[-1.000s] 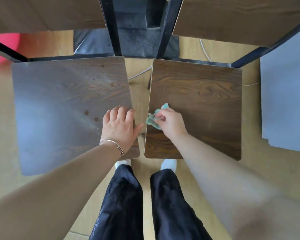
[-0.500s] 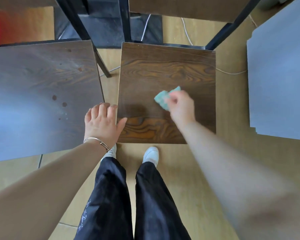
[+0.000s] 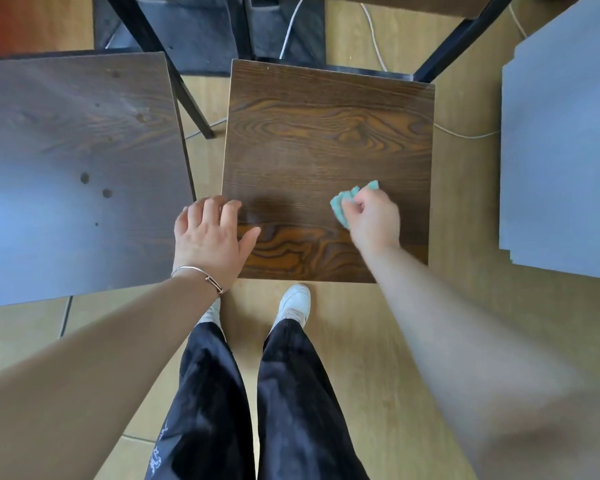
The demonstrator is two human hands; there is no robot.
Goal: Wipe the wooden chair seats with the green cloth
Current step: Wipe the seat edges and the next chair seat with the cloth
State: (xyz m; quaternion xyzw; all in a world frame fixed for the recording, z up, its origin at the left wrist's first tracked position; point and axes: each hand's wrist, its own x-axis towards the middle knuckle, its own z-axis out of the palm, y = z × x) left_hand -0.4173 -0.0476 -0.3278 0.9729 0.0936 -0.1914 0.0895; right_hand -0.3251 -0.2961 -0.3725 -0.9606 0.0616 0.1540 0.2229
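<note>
Two dark wooden chair seats stand side by side in the head view. The right seat has strong grain; the left seat shows small dark spots and glare. My right hand grips a crumpled green cloth and presses it on the right seat, toward its near right part. My left hand rests with relaxed fingers on the near left corner of the right seat, over the gap between the two seats.
Black metal chair legs and backrest frames rise behind the seats. A grey flat surface lies at the right. White cables run over the wooden floor. My legs in dark trousers and white shoes stand just before the right seat.
My right hand has swept the cloth from the right seat's left edge across to its right side. My left hand has shifted from the left seat's corner to the right seat's corner.
</note>
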